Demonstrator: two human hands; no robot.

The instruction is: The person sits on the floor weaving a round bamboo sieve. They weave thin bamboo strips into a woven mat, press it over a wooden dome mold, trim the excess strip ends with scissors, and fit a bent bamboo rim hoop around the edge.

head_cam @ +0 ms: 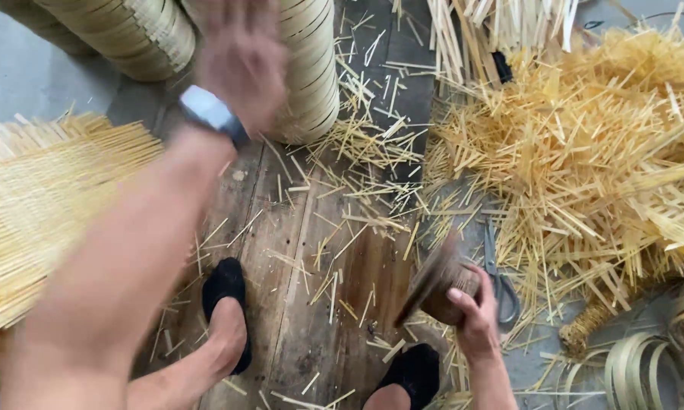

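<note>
My left hand, blurred by motion and wearing a grey wristwatch, reaches up against a woven bamboo basket at the top middle. Whether its fingers grip the basket cannot be told through the blur. My right hand at the lower right is closed around a brown wooden block-like tool, held above the wooden boards. My two feet in black socks rest on the boards below.
A big heap of cut bamboo strips fills the right side. Scissors lie just right of my right hand. A flat woven bamboo mat lies at the left. Coiled bamboo bands sit at the lower right. Another basket stands top left.
</note>
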